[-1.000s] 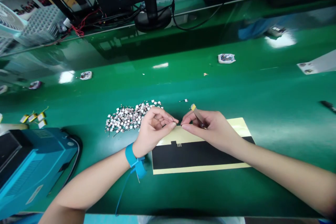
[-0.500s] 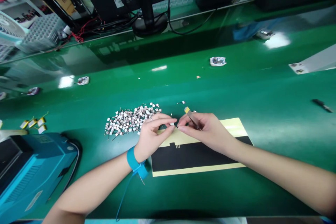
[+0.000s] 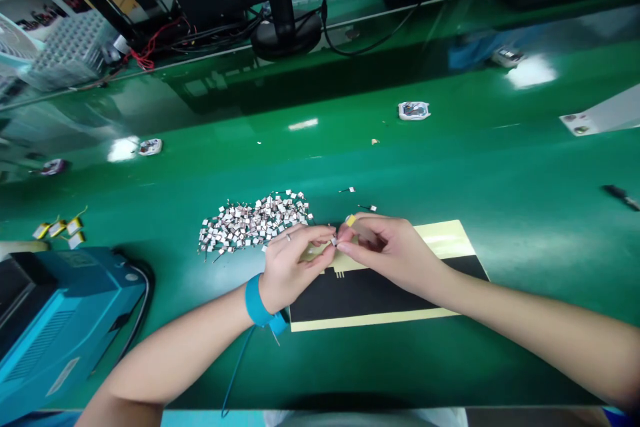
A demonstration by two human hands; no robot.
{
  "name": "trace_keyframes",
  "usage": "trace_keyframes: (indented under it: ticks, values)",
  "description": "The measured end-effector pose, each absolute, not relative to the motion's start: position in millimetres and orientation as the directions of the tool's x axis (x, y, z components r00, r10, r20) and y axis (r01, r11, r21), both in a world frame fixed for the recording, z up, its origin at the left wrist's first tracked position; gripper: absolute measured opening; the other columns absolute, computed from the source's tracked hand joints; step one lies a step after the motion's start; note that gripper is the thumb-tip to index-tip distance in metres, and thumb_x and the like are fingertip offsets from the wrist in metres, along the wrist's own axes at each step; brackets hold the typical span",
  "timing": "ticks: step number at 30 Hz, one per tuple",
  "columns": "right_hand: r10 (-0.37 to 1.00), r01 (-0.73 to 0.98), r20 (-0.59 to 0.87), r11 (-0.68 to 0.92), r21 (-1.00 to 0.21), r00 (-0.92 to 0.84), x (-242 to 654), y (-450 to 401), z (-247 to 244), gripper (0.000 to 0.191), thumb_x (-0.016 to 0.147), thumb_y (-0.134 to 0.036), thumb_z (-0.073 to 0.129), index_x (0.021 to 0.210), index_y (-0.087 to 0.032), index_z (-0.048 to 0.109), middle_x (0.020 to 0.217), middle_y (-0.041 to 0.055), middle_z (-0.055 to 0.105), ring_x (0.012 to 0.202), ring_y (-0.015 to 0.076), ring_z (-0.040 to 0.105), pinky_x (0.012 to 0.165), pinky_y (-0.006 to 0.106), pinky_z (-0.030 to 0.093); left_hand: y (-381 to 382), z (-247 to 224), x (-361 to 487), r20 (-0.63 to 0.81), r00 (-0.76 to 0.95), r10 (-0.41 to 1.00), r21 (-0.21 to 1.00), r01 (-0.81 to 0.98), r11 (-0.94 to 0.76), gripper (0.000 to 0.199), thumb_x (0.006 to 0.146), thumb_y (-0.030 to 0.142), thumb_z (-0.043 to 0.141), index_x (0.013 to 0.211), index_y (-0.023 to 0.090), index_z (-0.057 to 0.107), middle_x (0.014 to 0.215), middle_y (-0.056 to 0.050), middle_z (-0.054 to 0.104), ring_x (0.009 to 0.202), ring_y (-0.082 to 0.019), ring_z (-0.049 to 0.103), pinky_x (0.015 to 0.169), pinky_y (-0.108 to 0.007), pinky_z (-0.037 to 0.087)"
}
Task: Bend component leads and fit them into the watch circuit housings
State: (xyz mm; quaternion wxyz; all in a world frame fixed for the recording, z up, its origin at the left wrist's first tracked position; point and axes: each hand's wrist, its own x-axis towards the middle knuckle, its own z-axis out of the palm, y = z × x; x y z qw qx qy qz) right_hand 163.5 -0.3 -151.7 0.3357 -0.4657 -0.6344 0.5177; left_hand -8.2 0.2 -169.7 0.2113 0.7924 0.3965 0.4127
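My left hand (image 3: 295, 267) and my right hand (image 3: 390, 250) meet above the upper edge of a black and cream adhesive sheet (image 3: 380, 293). Between their fingertips is a tiny white wired part (image 3: 333, 241), mostly hidden. My right hand grips tweezers with a yellow-tipped end (image 3: 351, 220), and most of the tool is hidden by my fingers. Just left of my left hand lies a heap of several small white wired parts (image 3: 253, 221). Two loose ones (image 3: 348, 189) lie above my hands.
A blue machine (image 3: 60, 320) stands at the lower left, with small yellow-tabbed cells (image 3: 57, 229) above it. White packets (image 3: 413, 110) and a dark tool (image 3: 621, 197) lie on the green bench (image 3: 450, 160). A monitor stand (image 3: 285, 37) and cables sit behind.
My hands have drawn closer together, and my left hand has turned inward. The tweezers now sit deeper in my right hand. The whole view has shifted slightly.
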Motion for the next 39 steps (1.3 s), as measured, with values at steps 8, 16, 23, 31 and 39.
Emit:
trace_keyframes:
  ticks: [8, 16, 23, 31, 39]
  values:
    - [0.952, 0.327, -0.045, 0.059, -0.943, -0.303, 160, -2, -154, 0.006, 0.072, -0.018, 0.057, 0.067, -0.015, 0.057, 0.058, -0.0045, 0.044, 0.045, 0.0044, 0.032, 0.043, 0.018, 0.027, -2, -170, -9, 0.522, 0.386, 0.76, 0.567, 0.508, -0.648, 0.025, 0.071, 0.014, 0.062, 0.095, 0.02, 0.055, 0.075, -0.001, 0.067, 0.066, -0.013, 0.062, 0.061, -0.023, 0.05]
    - [0.954, 0.263, -0.055, 0.026, -0.965, -0.294, 159, -1, -159, 0.009, 0.065, -0.011, 0.057, 0.057, -0.013, 0.052, 0.063, -0.003, 0.051, 0.044, 0.0031, 0.033, 0.041, 0.017, 0.027, -2, -171, -10, 0.52, 0.435, 0.735, 0.514, 0.527, -0.676, 0.03, 0.067, 0.011, 0.066, 0.094, 0.018, 0.055, 0.073, -0.002, 0.067, 0.066, -0.013, 0.061, 0.063, -0.024, 0.049]
    - [0.929, 0.204, -0.167, -0.103, -0.973, -0.329, 161, 3, -159, 0.01, 0.066, -0.014, 0.059, 0.057, -0.013, 0.055, 0.065, -0.0016, 0.055, 0.046, 0.0038, 0.036, 0.042, 0.017, 0.029, -2, -170, -12, 0.519, 0.451, 0.726, 0.5, 0.529, -0.686, 0.03, 0.067, 0.01, 0.066, 0.093, 0.019, 0.055, 0.073, -0.001, 0.066, 0.066, -0.013, 0.06, 0.062, -0.024, 0.047]
    - [0.91, 0.004, -0.26, -0.274, -0.962, -0.322, 166, 7, -159, 0.033, 0.065, -0.02, 0.066, 0.049, -0.014, 0.038, 0.072, 0.0017, 0.06, 0.063, 0.0103, 0.055, 0.059, 0.022, 0.041, 0, -171, -6, 0.54, 0.32, 0.779, 0.622, 0.472, -0.625, 0.029, 0.066, 0.01, 0.068, 0.091, 0.017, 0.055, 0.077, 0.0, 0.067, 0.07, -0.011, 0.063, 0.067, -0.022, 0.05]
    - [0.928, 0.022, -0.234, -0.238, -0.971, -0.29, 166, 6, -159, 0.019, 0.069, -0.023, 0.066, 0.063, -0.015, 0.049, 0.059, -0.004, 0.053, 0.051, 0.0058, 0.043, 0.047, 0.018, 0.031, 2, -174, -6, 0.477, 0.33, 0.815, 0.694, 0.427, -0.579, 0.038, 0.067, 0.013, 0.068, 0.1, 0.016, 0.05, 0.074, 0.0, 0.068, 0.071, -0.012, 0.064, 0.072, -0.024, 0.05]
